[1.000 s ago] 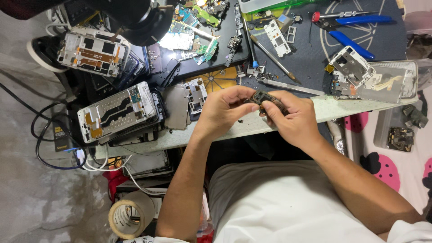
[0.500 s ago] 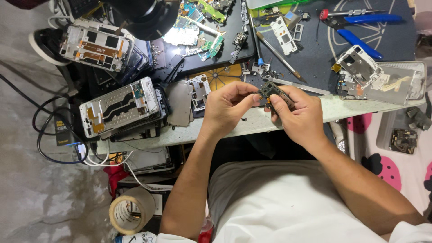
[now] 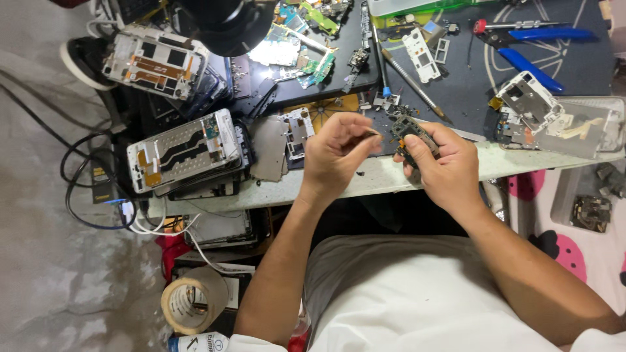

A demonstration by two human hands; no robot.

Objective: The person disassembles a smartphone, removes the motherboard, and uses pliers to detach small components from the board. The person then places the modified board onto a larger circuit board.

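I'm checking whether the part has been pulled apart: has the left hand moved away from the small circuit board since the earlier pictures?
Yes. The left hand has drawn leftward off the small circuit board, toward the white phone frame; the right hand alone grips it.

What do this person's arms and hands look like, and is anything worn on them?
Both hands are bare: the left hand and the right hand show no gloves, rings or watch. The forearms are uncovered up to the elbows. At the bottom edge of the view, white short sleeves begin, matching the white shirt over the body. No wrist straps or cables are attached to either arm.
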